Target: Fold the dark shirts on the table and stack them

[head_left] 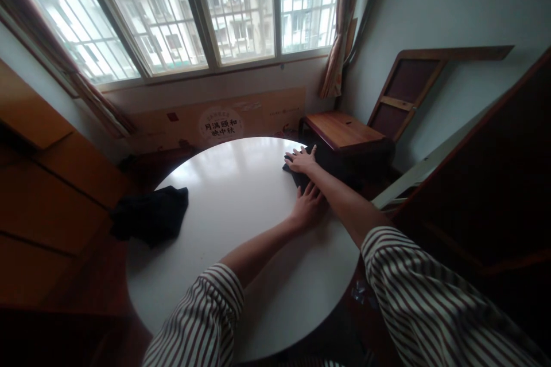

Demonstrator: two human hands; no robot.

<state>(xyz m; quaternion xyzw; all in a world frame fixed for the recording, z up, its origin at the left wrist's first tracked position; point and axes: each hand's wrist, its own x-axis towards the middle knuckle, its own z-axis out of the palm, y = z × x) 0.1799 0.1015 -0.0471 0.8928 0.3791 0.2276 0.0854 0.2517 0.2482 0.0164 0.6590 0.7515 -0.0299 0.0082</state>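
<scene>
A piece of black cloth (303, 182) lies at the far right edge of the round white table (241, 212); its outer part blends into the dark beyond the rim. My right hand (301, 160) rests flat on the cloth's upper part, fingers spread. Closer to me, my left hand (309, 206) lies along the cloth's near edge with its fingers stretched out and apart. Neither hand is closed round anything. On the table's left side a second dark cloth (157, 212) sits crumpled and hangs over the rim.
Behind the table on the right stands a low wooden side table (344, 131), with a wooden frame (404, 92) leaning on the wall. A printed cardboard panel (253, 117) is below the barred window (241, 6). Orange-brown cabinets (64, 183) stand to the left.
</scene>
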